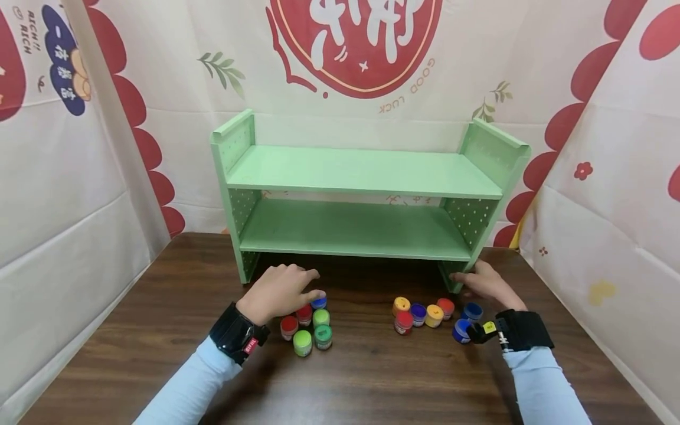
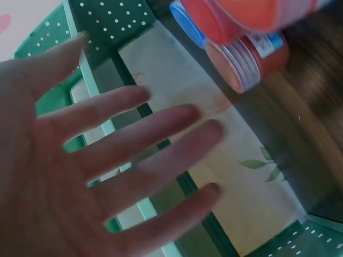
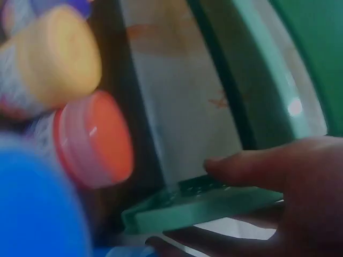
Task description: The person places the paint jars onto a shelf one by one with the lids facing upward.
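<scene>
A green two-tier shelf [image 1: 350, 227] stands on the table. At its right leg is my right hand [image 1: 489, 283]; the right wrist view shows the thumb [image 3: 236, 166] on the inner face of the side panel [image 3: 203, 211] and the fingers along the outer face. My left hand [image 1: 284, 289] hovers beside a group of small paint jars, its fingers spread in the left wrist view and nothing between them. That group includes a blue jar [image 1: 319, 302], a red jar [image 1: 289, 326], a light green jar [image 1: 303, 343] and a dark green jar [image 1: 323, 336].
A second group of jars lies before the right leg: an orange jar [image 1: 401, 305], a yellow jar [image 1: 434, 316], a purple jar [image 1: 418, 314], red ones and a blue jar [image 1: 461, 330] near the right wrist. Printed cloth [image 1: 340, 130] walls the table [image 1: 372, 378] behind and at both sides.
</scene>
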